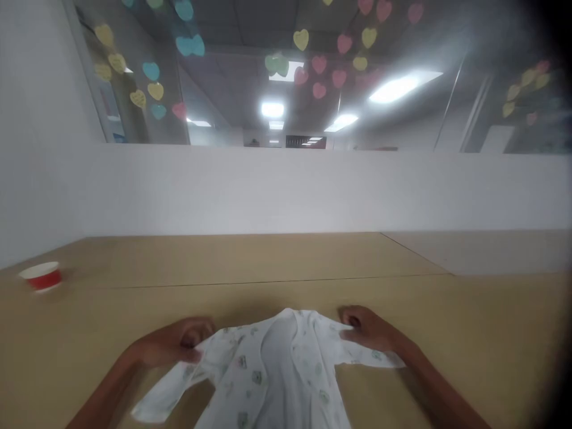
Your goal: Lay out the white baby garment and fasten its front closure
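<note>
A small white baby garment with a pale printed pattern and long sleeves lies on the table, its neck end away from me and its front parted over a plain lining. My left hand is closed on its left sleeve near the shoulder. On the other side, my right hand pinches the right sleeve close to the shoulder. Both sleeve ends stick out past my hands. The lower part of the garment runs out of view at the bottom.
The wooden table has seams between its panels. A red and white paper cup or bowl stands at the far left. A white low wall closes off the back, with glass above it bearing heart-shaped sticky notes.
</note>
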The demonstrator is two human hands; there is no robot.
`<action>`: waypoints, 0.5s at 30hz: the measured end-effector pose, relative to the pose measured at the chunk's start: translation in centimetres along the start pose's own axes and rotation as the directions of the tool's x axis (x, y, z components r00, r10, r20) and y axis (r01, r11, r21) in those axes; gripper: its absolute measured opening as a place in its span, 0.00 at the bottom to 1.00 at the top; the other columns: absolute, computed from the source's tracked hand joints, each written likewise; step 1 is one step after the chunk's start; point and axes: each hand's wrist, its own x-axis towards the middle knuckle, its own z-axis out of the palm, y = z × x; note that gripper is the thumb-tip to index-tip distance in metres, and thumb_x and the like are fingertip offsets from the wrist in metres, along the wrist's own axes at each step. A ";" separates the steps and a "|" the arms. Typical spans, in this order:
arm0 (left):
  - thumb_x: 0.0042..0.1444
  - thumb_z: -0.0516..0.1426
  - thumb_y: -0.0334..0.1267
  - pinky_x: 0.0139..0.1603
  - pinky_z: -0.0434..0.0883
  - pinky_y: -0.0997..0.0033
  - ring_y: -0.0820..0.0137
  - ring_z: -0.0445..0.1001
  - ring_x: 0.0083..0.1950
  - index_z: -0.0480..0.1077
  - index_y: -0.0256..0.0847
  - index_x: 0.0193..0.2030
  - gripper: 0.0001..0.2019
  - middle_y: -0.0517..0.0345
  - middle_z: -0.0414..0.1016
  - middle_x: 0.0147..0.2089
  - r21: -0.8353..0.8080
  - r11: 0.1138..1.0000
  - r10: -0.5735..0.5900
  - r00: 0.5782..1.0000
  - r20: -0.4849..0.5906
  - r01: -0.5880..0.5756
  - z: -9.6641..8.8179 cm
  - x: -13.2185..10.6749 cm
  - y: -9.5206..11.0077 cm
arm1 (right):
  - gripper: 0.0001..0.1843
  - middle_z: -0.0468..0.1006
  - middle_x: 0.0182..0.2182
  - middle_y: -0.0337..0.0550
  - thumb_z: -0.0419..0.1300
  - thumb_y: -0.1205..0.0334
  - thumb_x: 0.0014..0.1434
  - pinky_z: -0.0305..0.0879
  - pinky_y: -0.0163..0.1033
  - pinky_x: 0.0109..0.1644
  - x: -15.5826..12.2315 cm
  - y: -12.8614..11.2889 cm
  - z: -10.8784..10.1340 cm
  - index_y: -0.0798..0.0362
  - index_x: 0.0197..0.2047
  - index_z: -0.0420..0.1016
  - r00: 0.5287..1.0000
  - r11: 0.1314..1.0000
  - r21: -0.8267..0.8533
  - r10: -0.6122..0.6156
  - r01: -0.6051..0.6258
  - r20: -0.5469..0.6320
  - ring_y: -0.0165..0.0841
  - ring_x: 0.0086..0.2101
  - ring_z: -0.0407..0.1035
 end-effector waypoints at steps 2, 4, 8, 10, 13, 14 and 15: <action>0.61 0.54 0.53 0.36 0.58 0.76 0.74 0.57 0.35 0.63 0.34 0.47 0.22 0.57 0.58 0.34 -0.024 1.000 -0.002 0.995 -0.099 -0.001 -0.3 -0.4 -0.5 | 0.11 0.66 0.30 0.39 0.57 0.59 0.56 0.54 0.33 0.35 -0.1 0.9 -0.4 0.58 0.29 0.61 1.000 1.000 -0.007 -0.017 0.017 0.008 0.28 0.32 0.58; 0.64 0.50 0.55 0.39 0.60 0.75 0.72 0.59 0.38 0.61 0.35 0.45 0.21 0.56 0.59 0.38 -0.005 1.000 -0.003 0.971 -0.241 0.002 -0.7 -0.5 -1.3 | 0.10 0.67 0.33 0.42 0.54 0.58 0.60 0.56 0.36 0.38 0.1 2.2 -0.2 0.57 0.32 0.65 0.995 0.999 -0.033 -0.010 0.007 -0.102 0.30 0.34 0.60; 0.66 0.45 0.55 0.37 0.60 0.73 0.71 0.59 0.35 0.62 0.36 0.41 0.21 0.56 0.60 0.36 0.197 0.979 0.048 0.866 -0.497 0.059 -0.8 0.4 -2.7 | 0.15 0.68 0.41 0.46 0.51 0.53 0.64 0.59 0.44 0.49 1.0 5.1 1.3 0.54 0.42 0.71 0.930 0.979 -0.203 -0.051 -0.026 -0.365 0.36 0.43 0.62; 0.67 0.44 0.54 0.45 0.63 0.70 0.68 0.64 0.43 0.65 0.37 0.44 0.21 0.53 0.64 0.43 0.292 0.954 0.128 0.800 -0.586 0.061 -0.2 1.1 -2.9 | 0.16 0.68 0.43 0.47 0.52 0.52 0.64 0.57 0.46 0.53 1.2 5.5 2.1 0.53 0.46 0.72 0.897 0.961 -0.277 -0.129 0.007 -0.423 0.38 0.48 0.60; 0.67 0.46 0.50 0.59 0.58 0.66 0.66 0.60 0.57 0.66 0.41 0.54 0.19 0.53 0.62 0.56 0.396 0.918 0.254 0.761 -0.596 0.003 1.2 2.2 -2.6 | 0.13 0.68 0.44 0.46 0.53 0.54 0.64 0.59 0.44 0.54 1.1 3.4 2.8 0.52 0.44 0.72 0.872 0.972 -0.229 -0.160 0.056 -0.462 0.36 0.48 0.60; 0.66 0.46 0.48 0.61 0.56 0.66 0.66 0.58 0.59 0.65 0.43 0.56 0.18 0.54 0.62 0.58 0.428 0.904 0.272 0.773 -0.573 0.000 1.7 2.5 -2.5 | 0.11 0.67 0.44 0.45 0.53 0.55 0.64 0.59 0.43 0.54 1.1 2.1 2.9 0.52 0.43 0.72 0.872 0.979 -0.189 -0.152 0.070 -0.465 0.34 0.47 0.61; 0.66 0.47 0.46 0.63 0.55 0.65 0.66 0.57 0.61 0.65 0.44 0.57 0.17 0.55 0.61 0.59 0.456 0.890 0.279 0.787 -0.550 0.004 2.1 2.8 -2.6 | 0.11 0.67 0.44 0.44 0.53 0.55 0.64 0.59 0.42 0.53 1.1 0.6 3.1 0.52 0.43 0.71 0.870 0.984 -0.156 -0.154 0.090 -0.468 0.33 0.47 0.62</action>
